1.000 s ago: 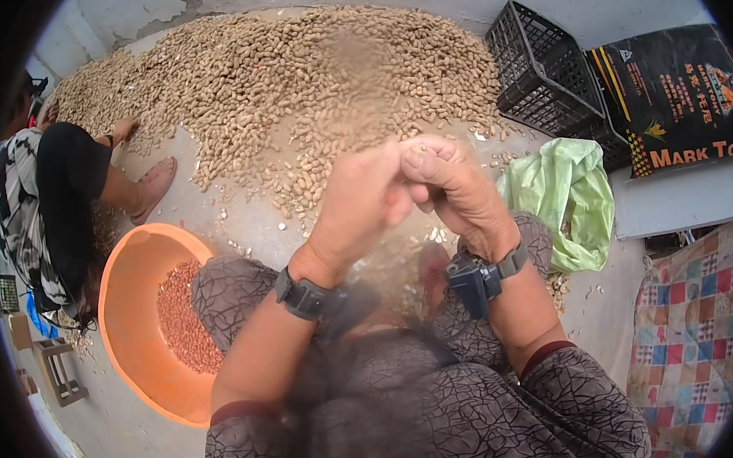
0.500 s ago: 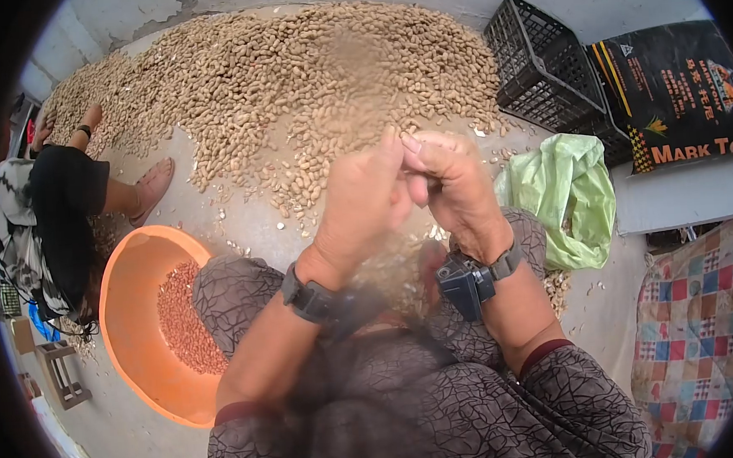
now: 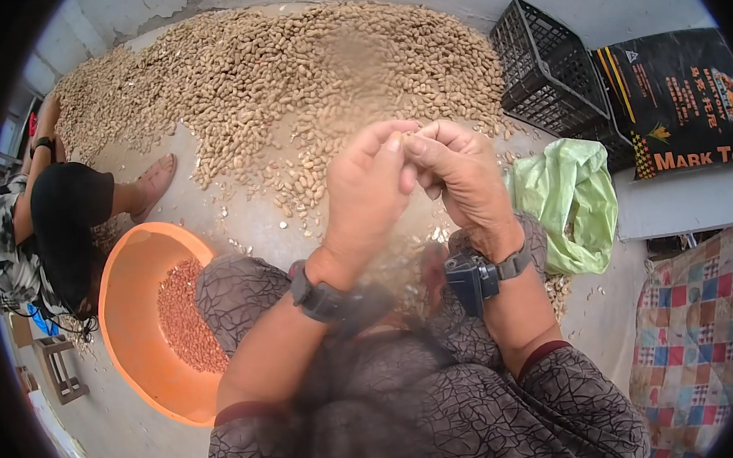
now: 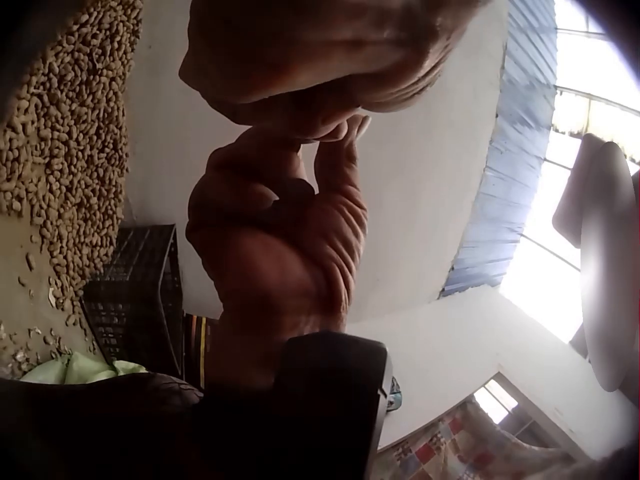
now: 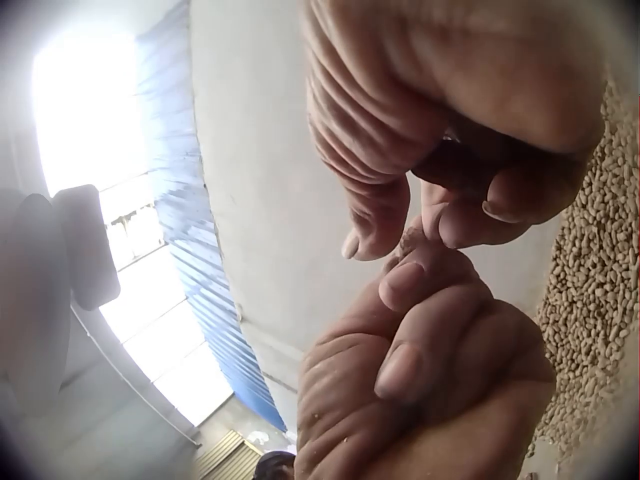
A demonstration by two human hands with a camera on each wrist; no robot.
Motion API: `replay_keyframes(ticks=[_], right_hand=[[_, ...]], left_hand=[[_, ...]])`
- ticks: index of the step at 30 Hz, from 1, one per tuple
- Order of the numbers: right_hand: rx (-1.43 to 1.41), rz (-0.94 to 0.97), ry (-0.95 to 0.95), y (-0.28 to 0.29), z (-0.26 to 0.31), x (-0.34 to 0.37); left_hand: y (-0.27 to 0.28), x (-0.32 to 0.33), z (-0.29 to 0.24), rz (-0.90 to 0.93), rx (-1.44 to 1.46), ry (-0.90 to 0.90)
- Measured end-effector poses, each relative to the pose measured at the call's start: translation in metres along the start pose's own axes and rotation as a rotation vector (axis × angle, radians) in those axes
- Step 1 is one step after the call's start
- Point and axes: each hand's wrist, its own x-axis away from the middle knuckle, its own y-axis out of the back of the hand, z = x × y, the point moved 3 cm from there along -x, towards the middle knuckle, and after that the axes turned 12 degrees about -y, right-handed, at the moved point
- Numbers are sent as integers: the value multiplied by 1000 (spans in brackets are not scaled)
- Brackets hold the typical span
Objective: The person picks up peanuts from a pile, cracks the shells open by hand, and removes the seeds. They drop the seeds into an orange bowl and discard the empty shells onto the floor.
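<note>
Both hands meet at the fingertips over the near edge of a large heap of unshelled peanuts (image 3: 290, 74). A small tan peanut (image 5: 408, 240), mostly covered by fingers, sits where they meet. My left hand (image 3: 366, 191) pinches it between thumb and curled fingers. From the other side my right hand (image 3: 466, 177) pinches at the same spot, its thumb and forefinger close together. In the right wrist view, the left hand (image 5: 430, 370) lies below and the right hand (image 5: 450, 110) above.
An orange basin (image 3: 125, 328) with shelled red peanuts (image 3: 189, 315) stands by my left knee. On the right are a light green bag (image 3: 562, 209), a black crate (image 3: 545, 67) and a black printed sack (image 3: 678, 101). Another person (image 3: 71, 205) sits at the far left.
My hands have shifted slightly apart and turned, with the thumbs now nearly facing each other across the peanut. The other person's arm has drawn back leftward along the heap.
</note>
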Motion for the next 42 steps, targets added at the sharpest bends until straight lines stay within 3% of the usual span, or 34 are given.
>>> replay_keyframes(ticks=[7,14,16,22,25,30,37,40,42], right_hand=[[-20,-48,-19,-7,-1,2],[-6,-165,74,-13,-13,-3],[-2,-177,92,-14,-13,-3],[-152,-199,61,-19,-8,1],[-50,-243,129,-18,-12,0],[75,-307,316,-22,-13,0],[-6,-320,310,-30,-9,3],[-42,-266,227,-23,-9,0],[-182,-188,69,-18,-11,-3]], left_hand=[[1,5,7,-60,-101,-124],[6,1,14,-159,-91,-128],[6,0,10,-133,-57,-59],[2,-1,3,7,-37,-120],[-1,0,11,-122,76,-143],[1,-1,10,-145,42,-92],[6,-6,10,-178,88,11],[11,-7,13,-126,213,84],[10,-9,11,-106,226,75]])
